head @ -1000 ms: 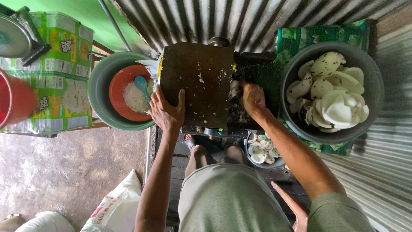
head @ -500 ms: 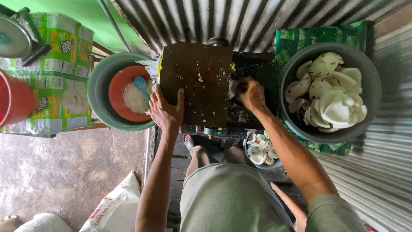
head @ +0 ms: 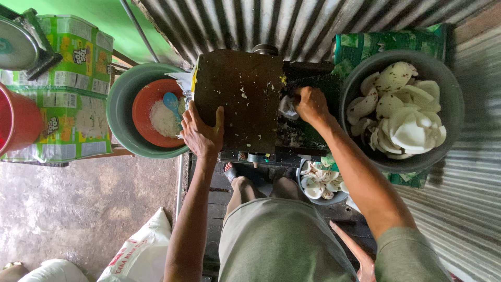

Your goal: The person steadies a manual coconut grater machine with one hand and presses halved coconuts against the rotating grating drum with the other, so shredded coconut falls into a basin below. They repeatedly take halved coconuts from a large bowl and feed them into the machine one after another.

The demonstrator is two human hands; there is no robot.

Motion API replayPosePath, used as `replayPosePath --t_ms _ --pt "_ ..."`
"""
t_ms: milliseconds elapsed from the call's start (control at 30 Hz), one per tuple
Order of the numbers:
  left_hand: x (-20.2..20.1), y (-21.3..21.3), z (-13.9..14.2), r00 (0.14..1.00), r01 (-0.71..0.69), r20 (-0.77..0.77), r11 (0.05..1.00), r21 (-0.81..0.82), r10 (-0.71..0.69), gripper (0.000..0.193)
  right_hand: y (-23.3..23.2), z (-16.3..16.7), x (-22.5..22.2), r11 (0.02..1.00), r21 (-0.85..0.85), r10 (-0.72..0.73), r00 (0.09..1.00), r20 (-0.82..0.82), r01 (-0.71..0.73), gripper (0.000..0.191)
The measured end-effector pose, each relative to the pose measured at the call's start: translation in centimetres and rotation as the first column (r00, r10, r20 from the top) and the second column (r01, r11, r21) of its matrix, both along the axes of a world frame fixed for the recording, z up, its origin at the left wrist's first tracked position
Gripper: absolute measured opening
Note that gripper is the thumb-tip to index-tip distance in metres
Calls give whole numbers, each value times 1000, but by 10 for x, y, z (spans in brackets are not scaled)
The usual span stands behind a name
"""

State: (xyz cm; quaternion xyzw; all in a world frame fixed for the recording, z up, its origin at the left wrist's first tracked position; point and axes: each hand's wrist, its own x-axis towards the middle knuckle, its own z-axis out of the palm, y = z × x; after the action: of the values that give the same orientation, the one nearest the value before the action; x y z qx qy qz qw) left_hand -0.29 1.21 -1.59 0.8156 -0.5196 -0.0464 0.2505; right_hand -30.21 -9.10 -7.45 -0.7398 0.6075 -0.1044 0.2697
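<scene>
Head view, the only one we have, looks straight down on the dark grating machine [head: 237, 99]. Our left hand [head: 201, 133] rests flat on its left edge, fingers spread and pressing the cover. Our right hand [head: 310, 104] sits at the feed opening on the right side, fingers curled around a white coconut piece [head: 288, 108] (mostly hidden, so we cannot tell how tightly). By our judgement the work is only partly through: the grey basin [head: 449, 89] on the right is heaped with white pieces, while the orange bowl [head: 143, 112] inside the green basin [head: 117, 112] on the left holds only a small mound of gratings. Compared with a second ago, our right hand has moved in toward the machine; our left has stayed put.
</scene>
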Motion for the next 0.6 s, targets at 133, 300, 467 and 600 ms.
replayPosePath --t_ms 133,300,467,600 --pt "-1 1 1 1000 -7 -3 1000 11 7 87 25 -2 -9 990 -139 8 994 108 7 19" --pt "-2 -1 2 1000 -10 -2 1000 9 10 87 46 -16 -18 967 -251 63 997 52 -48 38" --pt "0 0 0 1000 -11 8 1000 -8 11 84 43 -21 -9 934 -358 9 999 50 9 17" --pt "0 0 -2 1000 -17 20 1000 -8 17 86 37 -11 -9 982 -189 2 995 100 17 17"
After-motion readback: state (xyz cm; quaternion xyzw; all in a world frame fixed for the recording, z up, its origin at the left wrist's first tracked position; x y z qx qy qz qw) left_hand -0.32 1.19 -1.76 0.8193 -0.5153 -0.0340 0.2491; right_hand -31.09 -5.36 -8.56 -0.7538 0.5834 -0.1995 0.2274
